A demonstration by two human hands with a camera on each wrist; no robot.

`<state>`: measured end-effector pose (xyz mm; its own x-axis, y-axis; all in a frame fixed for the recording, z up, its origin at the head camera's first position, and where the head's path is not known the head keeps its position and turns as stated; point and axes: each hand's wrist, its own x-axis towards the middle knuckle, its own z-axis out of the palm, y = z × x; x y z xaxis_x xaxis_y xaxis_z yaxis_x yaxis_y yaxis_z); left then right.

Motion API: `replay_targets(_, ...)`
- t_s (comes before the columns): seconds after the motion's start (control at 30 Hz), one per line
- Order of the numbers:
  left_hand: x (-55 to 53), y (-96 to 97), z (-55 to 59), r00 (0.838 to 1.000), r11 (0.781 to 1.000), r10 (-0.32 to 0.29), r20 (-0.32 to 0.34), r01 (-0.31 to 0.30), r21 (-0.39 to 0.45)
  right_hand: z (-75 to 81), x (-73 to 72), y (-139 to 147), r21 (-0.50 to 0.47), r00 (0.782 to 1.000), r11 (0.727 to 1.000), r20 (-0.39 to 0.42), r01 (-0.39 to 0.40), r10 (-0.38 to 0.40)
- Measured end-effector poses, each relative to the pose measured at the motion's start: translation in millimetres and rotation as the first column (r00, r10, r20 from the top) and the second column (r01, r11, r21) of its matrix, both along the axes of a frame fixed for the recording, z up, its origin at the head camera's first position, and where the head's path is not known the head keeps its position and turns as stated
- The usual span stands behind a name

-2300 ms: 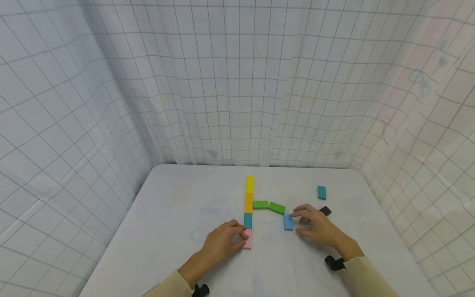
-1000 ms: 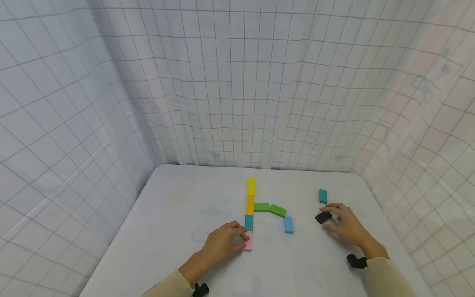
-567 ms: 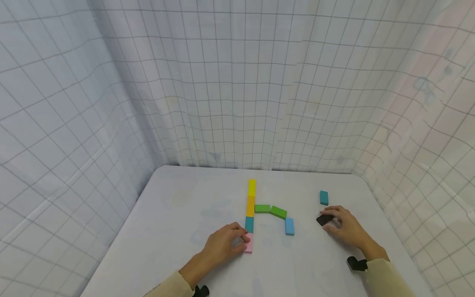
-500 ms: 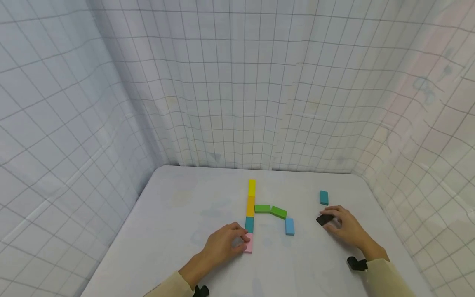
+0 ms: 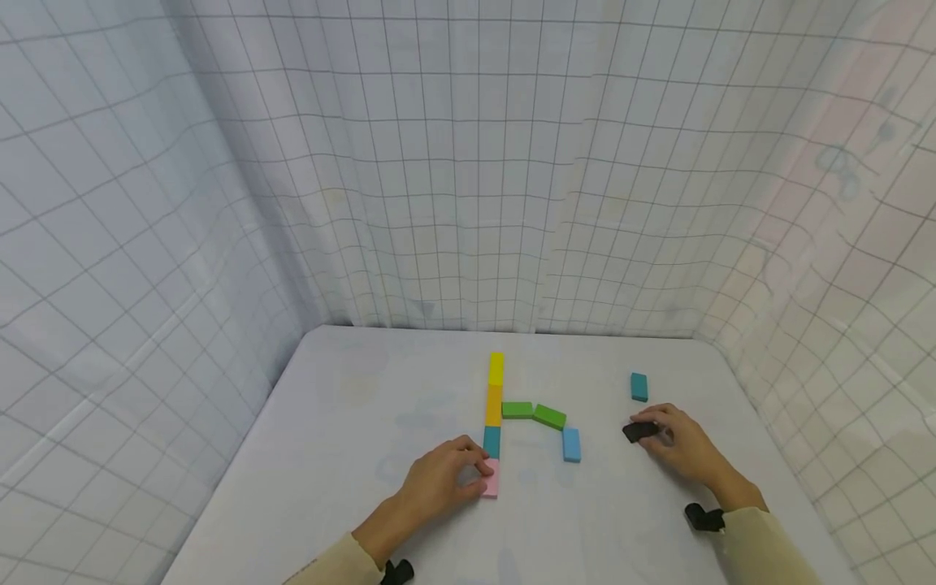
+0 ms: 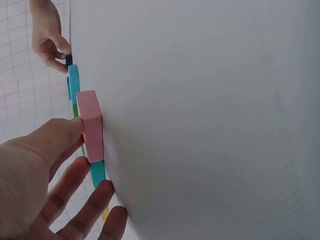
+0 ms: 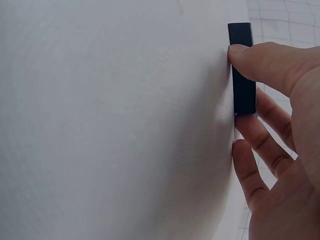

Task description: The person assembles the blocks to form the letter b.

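My right hand point(image 5: 686, 445) pinches a black block point(image 5: 640, 431) between thumb and fingers, on the right side of the table. In the right wrist view the thumb lies across the face of this black block point(image 7: 243, 92). My left hand point(image 5: 437, 478) holds a pink block point(image 5: 491, 479) at the near end of a straight row. Its thumb touches the side of the pink block point(image 6: 92, 127) in the left wrist view. Beyond it the row continues with a teal block point(image 5: 491, 443), an orange block point(image 5: 493, 405) and a yellow block point(image 5: 496, 369).
Two green blocks point(image 5: 517, 410) branch right from the orange block, the second one slanted. A light blue block point(image 5: 571, 445) stands below their right end. A separate teal block point(image 5: 639, 387) lies beyond my right hand. White gridded curtains point(image 5: 468, 203) enclose the table point(image 5: 380, 390).
My right hand has moved right from beside the light blue block to the black block, gripped it and turned it slightly. The left hand stays at the pink block.
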<state>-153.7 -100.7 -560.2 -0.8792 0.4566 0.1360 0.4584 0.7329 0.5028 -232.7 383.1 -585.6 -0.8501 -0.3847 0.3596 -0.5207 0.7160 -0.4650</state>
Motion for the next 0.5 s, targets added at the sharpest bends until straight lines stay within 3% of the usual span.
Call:
replay_targets(0.27,1.2,1.3,0.0,1.000,1.000,0.003,-0.017,-0.003,-0.009,0.3,1.1,-2.7,-0.008,0.998,1.000,0.066,0.020,-0.020)
replay_targets(0.5,1.5,3.1,2.6,1.000,1.000,0.000,-0.017,0.000,-0.009,-1.8,0.8,-4.0,0.001,0.998,1.000,0.062,0.018,-0.018)
